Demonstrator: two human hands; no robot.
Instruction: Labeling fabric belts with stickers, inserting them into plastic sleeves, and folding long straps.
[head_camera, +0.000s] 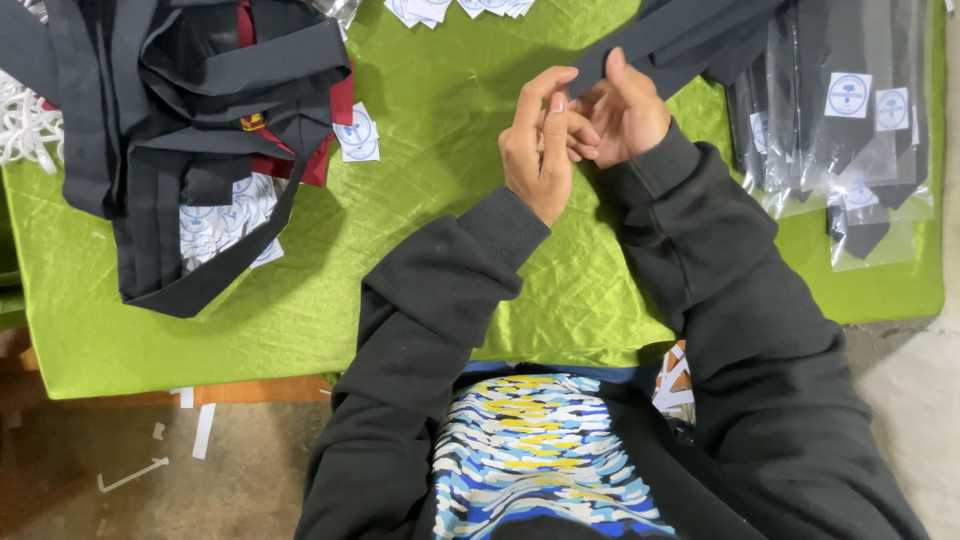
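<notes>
Head view, left to right. Upper left of frame: heap of loose black neckties (200, 110) on the green-draped table (400, 250), round-printed labels (357, 135) beside and under it. Top centre: left hand (540, 150) fingers curled, pinching something small I can't resolve. Right hand (625, 110) touching it, closed on the end of a black necktie (680, 35) running to the upper right. Right edge: bagged neckties (850, 130), labelled. My read: labelling step on the tie end; next move needs steady tie and accurate placement.
</notes>
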